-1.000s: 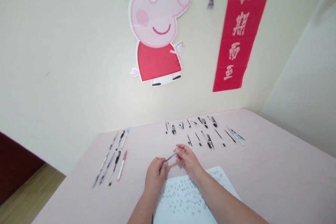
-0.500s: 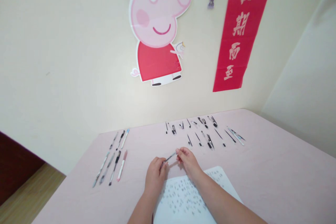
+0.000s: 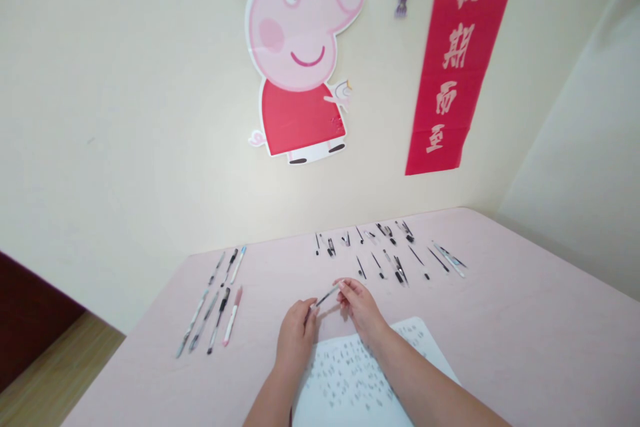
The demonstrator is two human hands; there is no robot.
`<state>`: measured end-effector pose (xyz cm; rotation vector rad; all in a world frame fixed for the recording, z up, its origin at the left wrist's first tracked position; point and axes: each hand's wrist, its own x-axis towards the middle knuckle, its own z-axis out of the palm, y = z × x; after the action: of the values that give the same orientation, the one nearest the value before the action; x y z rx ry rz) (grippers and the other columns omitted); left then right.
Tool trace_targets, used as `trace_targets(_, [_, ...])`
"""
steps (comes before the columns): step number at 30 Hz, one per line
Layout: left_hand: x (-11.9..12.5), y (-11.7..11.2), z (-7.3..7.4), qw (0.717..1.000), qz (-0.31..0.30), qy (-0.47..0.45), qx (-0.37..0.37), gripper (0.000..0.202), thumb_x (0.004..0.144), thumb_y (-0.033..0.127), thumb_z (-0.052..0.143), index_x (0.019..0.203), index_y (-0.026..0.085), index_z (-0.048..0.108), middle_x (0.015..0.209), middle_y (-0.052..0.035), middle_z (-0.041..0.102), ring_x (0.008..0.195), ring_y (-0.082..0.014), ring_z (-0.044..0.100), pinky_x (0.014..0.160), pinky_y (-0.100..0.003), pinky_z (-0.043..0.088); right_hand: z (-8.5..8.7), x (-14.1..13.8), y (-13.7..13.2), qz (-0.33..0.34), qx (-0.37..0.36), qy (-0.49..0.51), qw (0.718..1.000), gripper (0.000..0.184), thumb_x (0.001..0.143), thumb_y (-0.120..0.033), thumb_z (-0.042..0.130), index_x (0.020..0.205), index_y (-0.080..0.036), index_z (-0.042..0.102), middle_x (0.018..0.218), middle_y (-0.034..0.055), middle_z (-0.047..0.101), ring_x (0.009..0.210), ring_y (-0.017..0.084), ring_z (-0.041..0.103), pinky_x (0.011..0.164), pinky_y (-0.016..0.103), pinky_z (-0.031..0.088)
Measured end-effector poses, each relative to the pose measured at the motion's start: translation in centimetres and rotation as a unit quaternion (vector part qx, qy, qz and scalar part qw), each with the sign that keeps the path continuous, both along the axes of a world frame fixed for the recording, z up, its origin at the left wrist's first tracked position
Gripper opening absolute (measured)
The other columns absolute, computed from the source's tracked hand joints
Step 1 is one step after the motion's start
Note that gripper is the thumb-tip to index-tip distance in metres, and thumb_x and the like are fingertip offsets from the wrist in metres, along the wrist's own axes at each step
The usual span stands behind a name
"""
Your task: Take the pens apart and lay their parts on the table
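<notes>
A slender pen (image 3: 328, 295) slants between my two hands, above the front middle of the table. My left hand (image 3: 297, 325) is closed around its lower end. At the upper end, the thumb and fingers of my right hand (image 3: 359, 300) pinch it. The stretch between the hands looks dark near the left and paler near the right; whether it is a whole pen or a refill in a barrel is too small to tell. Under my wrists lies a white sheet (image 3: 345, 373) covered in small handwritten marks.
On the pink table (image 3: 520, 320), several assembled pens (image 3: 217, 320) lie in two rows at the left. Pen parts, with dark refills and caps (image 3: 399, 270), are laid out in rows toward the back right. Behind stands a wall with a pig cutout (image 3: 300, 67) and red banner (image 3: 457, 67).
My right hand has shifted slightly up, and the pen between my hands shows a darker section by the left hand and a paler one by the right. My left hand has barely moved.
</notes>
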<state>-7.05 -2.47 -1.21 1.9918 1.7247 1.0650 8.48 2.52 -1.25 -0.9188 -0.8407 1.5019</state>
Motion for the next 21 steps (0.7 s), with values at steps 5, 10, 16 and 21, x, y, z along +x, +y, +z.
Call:
trace_targets(5, [-0.15,0.07,-0.23,1.0,-0.01,-0.001,-0.013,0.029,0.085,0.029,0.039,0.102,0.018,0.06,0.091,-0.0069,0.064,0.087,-0.0191,0.059,0.08,-0.035,0.046,-0.06,-0.04,0.04,-0.002,0.002,0.01,1.0,0.038,0.062,-0.047,0.07,0.079,-0.015,0.062,0.054,-0.0023,0.056,0.048,0.009,0.047,0.046,0.02,0.034])
trace_targets(10, [-0.16,0.11,-0.24,1.0,-0.008,0.003,-0.016,0.027,0.085,0.028,0.039,0.098,0.019,0.061,0.09,-0.0073,0.064,0.088,-0.0206,0.058,0.081,-0.037,0.046,-0.23,0.04,0.11,-0.02,0.01,0.009,1.0,0.038,0.064,-0.049,0.068,0.082,-0.016,0.061,0.054,-0.002,0.056,0.05,0.01,0.049,0.047,0.021,0.037])
trace_targets(16, [-0.08,0.1,-0.2,1.0,-0.004,-0.001,-0.018,0.027,0.084,0.028,0.04,0.097,0.018,0.061,0.09,-0.0072,0.065,0.087,-0.02,0.058,0.08,-0.036,0.045,-0.37,0.31,0.27,-0.063,0.032,-0.011,0.997,0.037,0.069,-0.049,0.064,0.085,-0.016,0.06,0.058,-0.0015,0.056,0.053,0.011,0.052,0.049,0.022,0.04])
trace_targets(21, [-0.08,0.11,-0.23,1.0,0.002,-0.001,-0.014,0.026,0.083,0.026,0.041,0.095,0.019,0.062,0.088,-0.0068,0.065,0.085,-0.0198,0.059,0.079,-0.036,0.046,-0.32,0.4,0.39,-0.106,0.042,-0.023,0.993,0.037,0.072,-0.051,0.061,0.088,-0.018,0.057,0.062,-0.001,0.058,0.054,0.011,0.052,0.049,0.022,0.041])
